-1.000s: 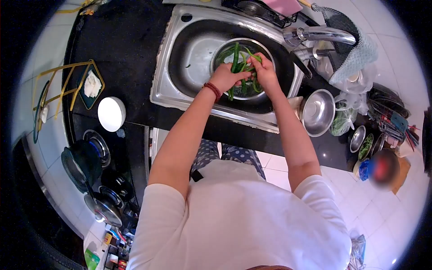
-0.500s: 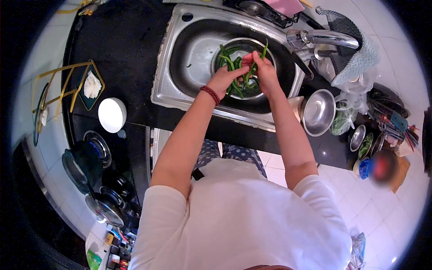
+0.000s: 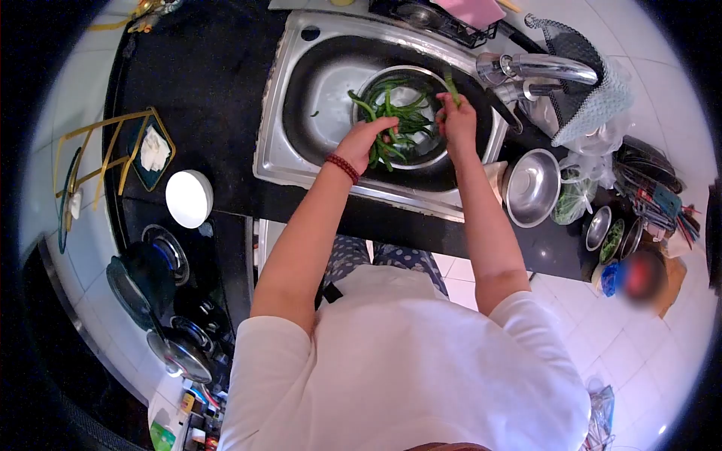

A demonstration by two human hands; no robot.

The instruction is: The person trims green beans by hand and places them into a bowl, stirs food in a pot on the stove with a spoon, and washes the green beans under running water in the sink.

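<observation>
Long green chili peppers (image 3: 412, 120) lie in a round metal bowl (image 3: 406, 69) inside the steel sink (image 3: 312, 98). At the bowl's left rim, my left hand (image 3: 361, 144) is closed around several of the peppers, their ends sticking out past the fingers. My right hand (image 3: 459, 124) pinches a single green chili pepper (image 3: 450, 84) at the bowl's right rim, and this pepper points up and away from me. Its lower end is hidden by the fingers.
The chrome faucet (image 3: 553, 68) stands right of the sink. A second metal bowl (image 3: 532, 188) and a plastic bag of greens (image 3: 569, 197) sit on the right counter. At left are a white bowl (image 3: 189, 199) and a stove with a lit burner (image 3: 165, 252).
My hands, close together over the bowl before, have moved apart. The right one went right with a pepper; the left shifted slightly left and toward me, still holding peppers.
</observation>
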